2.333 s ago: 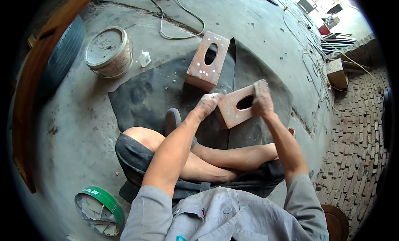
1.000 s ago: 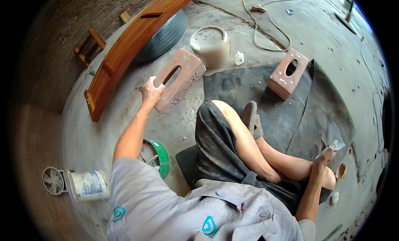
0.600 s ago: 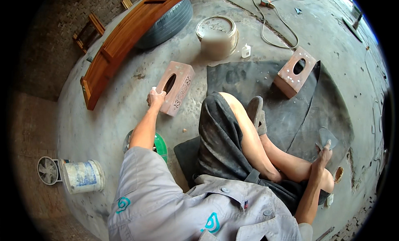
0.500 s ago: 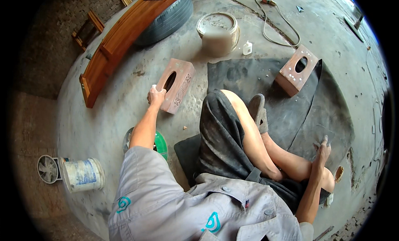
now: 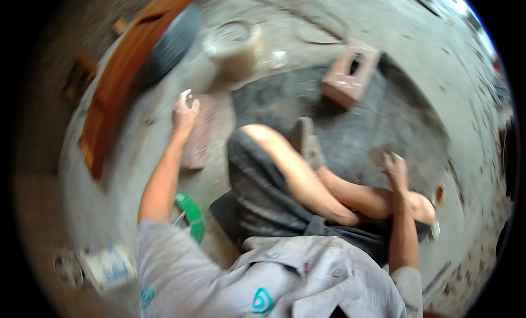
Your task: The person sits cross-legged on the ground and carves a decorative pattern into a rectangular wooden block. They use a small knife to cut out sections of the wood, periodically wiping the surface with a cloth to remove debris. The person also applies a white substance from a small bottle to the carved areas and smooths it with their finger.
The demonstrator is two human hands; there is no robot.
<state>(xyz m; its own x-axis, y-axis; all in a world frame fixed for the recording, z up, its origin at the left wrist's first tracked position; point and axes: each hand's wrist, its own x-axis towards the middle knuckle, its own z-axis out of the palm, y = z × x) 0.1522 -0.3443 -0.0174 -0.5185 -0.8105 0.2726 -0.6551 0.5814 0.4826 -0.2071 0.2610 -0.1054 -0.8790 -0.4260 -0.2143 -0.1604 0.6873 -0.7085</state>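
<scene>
My left hand (image 5: pixel 185 116) is at the left, beside a reddish-brown carved tissue box (image 5: pixel 201 134) that stands on the concrete floor. Its whitish fingers look spread; the hand partly covers the box, and blur hides whether they touch. On the right, my right hand (image 5: pixel 395 171) pinches a small flat brownish-grey piece (image 5: pixel 381 155), too smeared to name, above the dark mat. A second tissue box (image 5: pixel 350 74) with an oval opening and white specks lies at the mat's far side. My crossed legs are between the hands.
A dark mat (image 5: pixel 274 96) spreads ahead. Beyond it are a bucket (image 5: pixel 233 47) and a small white bottle (image 5: pixel 278 59). A long varnished wooden piece (image 5: pixel 123 60) leans on a tyre (image 5: pixel 172 47) at the far left. A green round object (image 5: pixel 192 216) is by my left arm.
The view has swung, blurring everything. My left hand's fingers have spread beside the carved box, which now stands more upright. My right hand has risen over the mat, showing a flat piece.
</scene>
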